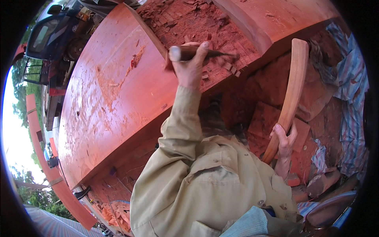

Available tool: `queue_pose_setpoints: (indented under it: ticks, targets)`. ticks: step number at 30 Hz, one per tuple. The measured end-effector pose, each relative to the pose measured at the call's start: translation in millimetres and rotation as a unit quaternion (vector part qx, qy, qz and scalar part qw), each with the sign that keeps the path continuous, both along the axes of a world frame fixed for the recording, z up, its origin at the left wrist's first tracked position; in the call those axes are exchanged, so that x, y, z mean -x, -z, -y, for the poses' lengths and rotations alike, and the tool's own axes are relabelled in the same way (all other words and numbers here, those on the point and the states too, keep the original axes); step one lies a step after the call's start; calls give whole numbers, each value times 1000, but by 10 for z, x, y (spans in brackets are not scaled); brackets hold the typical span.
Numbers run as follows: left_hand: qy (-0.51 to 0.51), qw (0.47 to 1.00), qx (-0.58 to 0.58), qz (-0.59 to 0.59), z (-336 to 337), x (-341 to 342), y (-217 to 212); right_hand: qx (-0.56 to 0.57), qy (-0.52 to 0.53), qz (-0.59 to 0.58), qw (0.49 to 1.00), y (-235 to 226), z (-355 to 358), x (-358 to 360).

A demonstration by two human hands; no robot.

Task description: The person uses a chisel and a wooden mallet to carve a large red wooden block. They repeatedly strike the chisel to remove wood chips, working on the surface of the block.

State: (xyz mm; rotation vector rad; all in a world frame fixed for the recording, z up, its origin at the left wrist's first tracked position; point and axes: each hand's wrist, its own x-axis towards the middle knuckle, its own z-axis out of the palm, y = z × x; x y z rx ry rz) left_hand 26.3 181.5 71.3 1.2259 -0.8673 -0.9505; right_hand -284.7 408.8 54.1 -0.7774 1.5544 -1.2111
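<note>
Evidently left hand (189,67) gripped chisel (205,53) angled into chipped recess (189,23) of red timber (114,91) | right hand (283,140) clasped curved wooden mallet (292,91), raised at right for striking.

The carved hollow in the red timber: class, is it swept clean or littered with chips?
Littered. The hollow holds many loose red wood chips and dust, right where the left hand holds the chisel.

I note an outdoor worksite in daylight: red wood offcuts and chips (312,114) litter the ground, a striped blue-and-grey tarpaulin (353,83) lies at right, green trees (23,89) and a dark vehicle (51,33) stand at left.
</note>
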Motion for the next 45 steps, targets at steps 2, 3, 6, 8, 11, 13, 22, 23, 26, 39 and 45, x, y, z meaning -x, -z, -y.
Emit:
queue_pose_setpoints:
  ticks: [2, 3, 6, 8, 11, 13, 22, 23, 26, 39, 45]
  targets:
    - [30, 998, -3, -61, -76, -1, -204, -5, 5, -1, 1000, 14, -71, 78]
    - [38, 996, 18, -76, 18, -32, -292, -4, 8, -1, 1000, 10, -105, 102]
    - [-14, 988, 137, -68, 672, -2, -365, -15, 27, 12, 999, -21, -180, 98]
    - [-79, 966, 243, -25, 1293, 26, -316, -25, 28, 7, 999, -51, -219, 50]
    - [-158, 930, 330, 22, 2126, -6, -13, -37, 50, -5, 998, -59, -245, -39]
    - [-190, 924, 333, 8, 2622, -57, 280, -55, 55, -19, 997, -30, -255, -88]
    - [-132, 966, 161, 152, 3193, 171, 818, -146, 17, -105, 984, 108, -243, -221]
    - [-110, 969, 158, 154, 2892, 307, 809, -138, 5, -107, 985, 87, -223, -215]
    - [-114, 949, 168, 240, 1997, 725, 594, -172, -24, -124, 977, -5, -136, -142]
    - [-200, 958, 152, 137, 2598, 551, 663, -125, -1, -104, 987, -52, -419, 185]
    - [-132, 939, 215, 233, 798, 1167, 769, -108, -15, -119, 987, 0, -886, 410]
